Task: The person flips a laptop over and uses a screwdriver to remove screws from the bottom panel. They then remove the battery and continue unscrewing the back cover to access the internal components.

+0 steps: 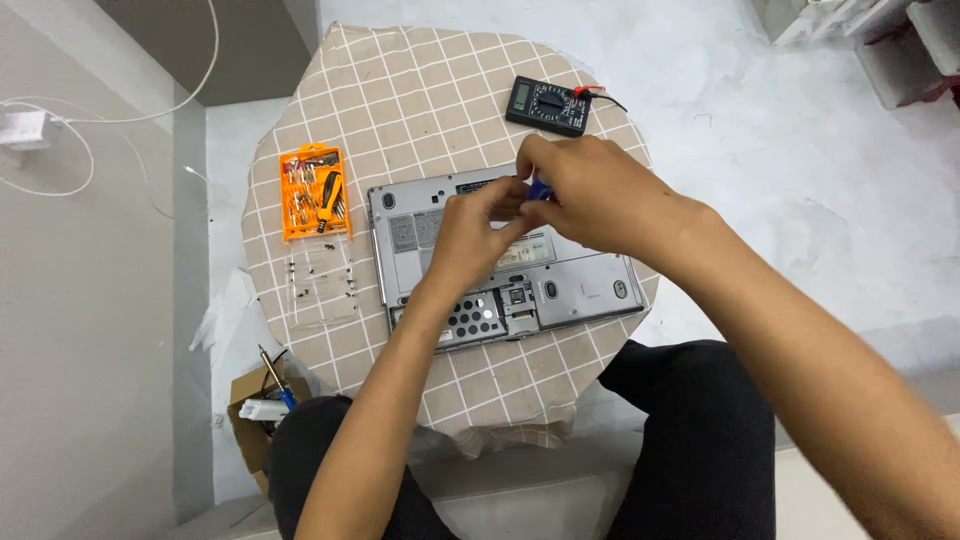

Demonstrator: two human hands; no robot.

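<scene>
The fingers of the right hand (590,195) pinch a small blue tool (540,188); the left hand (470,235) steadies its tip. It seems light and stiff, over the laptop (590,285) at twelve o'clock.

Round table, checked beige cloth (400,80). Multimeter (546,104) at 1 o'clock near the rim. Orange bit case (314,192) at 9 o'clock, open; clear lid (322,288) just below it, small dark screws scattered on it. Cardboard box (252,410) on floor, 7 o'clock. White cable (60,150) at far left.
</scene>
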